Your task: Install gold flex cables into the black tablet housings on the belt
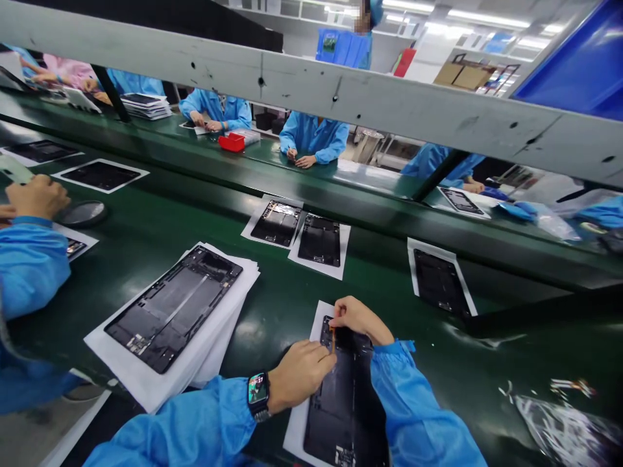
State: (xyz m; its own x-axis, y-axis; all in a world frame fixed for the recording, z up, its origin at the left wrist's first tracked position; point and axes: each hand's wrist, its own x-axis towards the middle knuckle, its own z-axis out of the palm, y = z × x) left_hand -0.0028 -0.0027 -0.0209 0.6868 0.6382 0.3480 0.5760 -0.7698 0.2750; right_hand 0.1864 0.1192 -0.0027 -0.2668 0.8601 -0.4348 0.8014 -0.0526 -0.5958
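Observation:
A black tablet housing (341, 402) lies on a white sheet (298, 425) on the green table in front of me. Over its upper part, my left hand (300, 373), with a watch on the wrist, has its fingers closed at the lower end of a thin orange strip (333, 338). Fingertips of my right hand (357, 318) pinch the strip's upper end, near the housing's top edge. To the left, another black housing (175, 308) rests on a stack of white sheets (228, 311).
More housings on white sheets lie further back, two side by side (318, 240) and one at the right (440, 280). A clear plastic bag (564, 421) sits at the lower right. A neighbour's sleeve (29, 266) is at the left. People in blue sit across the table.

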